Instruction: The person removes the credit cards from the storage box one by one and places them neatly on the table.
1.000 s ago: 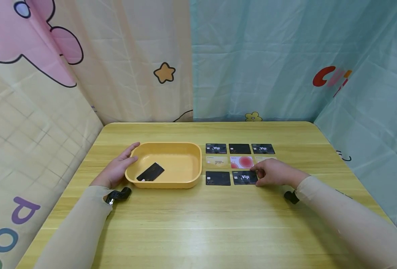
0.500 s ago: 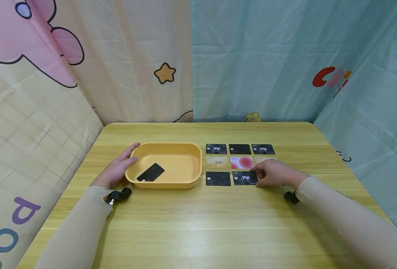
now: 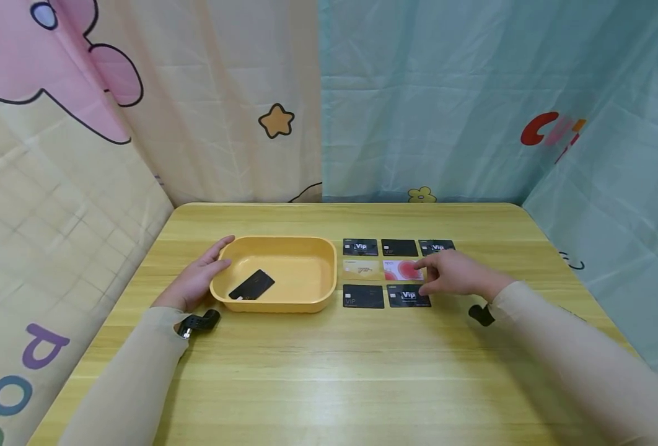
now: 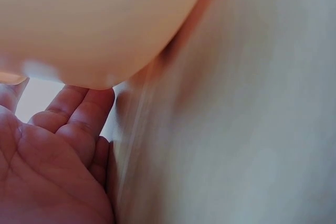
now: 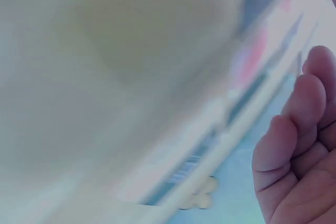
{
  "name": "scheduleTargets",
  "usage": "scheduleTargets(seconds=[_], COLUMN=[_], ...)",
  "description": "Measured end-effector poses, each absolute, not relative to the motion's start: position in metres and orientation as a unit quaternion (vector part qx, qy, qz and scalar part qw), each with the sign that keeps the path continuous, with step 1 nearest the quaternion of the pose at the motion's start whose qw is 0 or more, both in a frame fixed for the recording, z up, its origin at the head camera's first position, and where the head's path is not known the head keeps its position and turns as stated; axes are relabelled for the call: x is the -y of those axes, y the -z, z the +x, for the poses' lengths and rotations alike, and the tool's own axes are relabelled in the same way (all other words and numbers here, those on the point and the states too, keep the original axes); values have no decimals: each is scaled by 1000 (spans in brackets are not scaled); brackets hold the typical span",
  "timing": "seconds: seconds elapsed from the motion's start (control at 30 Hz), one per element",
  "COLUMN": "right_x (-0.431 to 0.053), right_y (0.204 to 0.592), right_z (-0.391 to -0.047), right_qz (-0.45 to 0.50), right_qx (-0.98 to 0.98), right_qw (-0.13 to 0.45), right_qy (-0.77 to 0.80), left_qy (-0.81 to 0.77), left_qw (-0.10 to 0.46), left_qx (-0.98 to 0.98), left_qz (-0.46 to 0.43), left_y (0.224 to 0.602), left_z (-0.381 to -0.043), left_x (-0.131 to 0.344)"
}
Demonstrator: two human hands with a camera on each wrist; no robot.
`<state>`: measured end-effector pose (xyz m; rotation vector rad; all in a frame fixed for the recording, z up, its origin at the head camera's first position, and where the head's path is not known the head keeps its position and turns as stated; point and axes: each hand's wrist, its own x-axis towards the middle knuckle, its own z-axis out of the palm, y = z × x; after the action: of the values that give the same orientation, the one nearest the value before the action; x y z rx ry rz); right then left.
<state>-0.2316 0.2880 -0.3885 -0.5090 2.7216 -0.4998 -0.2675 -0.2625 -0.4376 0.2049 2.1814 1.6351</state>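
My left hand [image 3: 195, 280] lies against the left end of a yellow plastic tray [image 3: 284, 308], its thumb at the rim. In the left wrist view its fingers [image 4: 92, 111] touch the tray's outer wall [image 4: 94, 30]. A black card [image 3: 252, 285] lies inside the tray. My right hand [image 3: 457, 274] hovers over the right side of several laid-out cards, index finger and thumb apart with nothing between them. Its index finger overlaps the pink card [image 3: 401, 270]; its thumb is close over the black Vip card [image 3: 406, 296]. The cream card under this hand is hidden.
Left of the pink card lies a gold card [image 3: 361, 269], with a black VIP card [image 3: 364, 297] in front of it. Behind stand in a row a Vip card [image 3: 360, 247], a plain black card [image 3: 399, 248] and another Vip card [image 3: 432, 246]. Curtains [image 3: 418, 111] hang behind the wooden table [image 3: 318, 378].
My right hand has let go of the front-row Vip card and risen up and back, now covering the cream card. The left hand stays at the tray.
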Motion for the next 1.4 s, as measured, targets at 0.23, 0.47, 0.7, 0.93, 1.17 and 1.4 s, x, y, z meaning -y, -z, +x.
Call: scheduleTargets(seconds=[0.23,0.47,0.7,0.93,1.17,1.4], right_x=[-247,-178,-126,-90,-66,-47], right_y=[350,324,318,321,325,332], right_z=[-256,-279,-295,-304,-308,-312], right_qz=[-236,-275,-332,-347,-355,-365], right_qx=[-946,-934,-919,-910,-904,-900], right_qw=[129,144,139,158,168,172], right_qy=[181,178,161,164,169,165], left_qy=[-590,-591,-588,-600,-592,-593], left_qw=[198,195,191,188,181,184], left_qx=[-779,-780,-783,-774,-783,-781], left_qz=[76,72,74,74,68,67], left_y=[438,438,441,442,440,437], left_z=[-268,-268,-270,-270,-268,-267], left_x=[264,262,261,263,260,259])
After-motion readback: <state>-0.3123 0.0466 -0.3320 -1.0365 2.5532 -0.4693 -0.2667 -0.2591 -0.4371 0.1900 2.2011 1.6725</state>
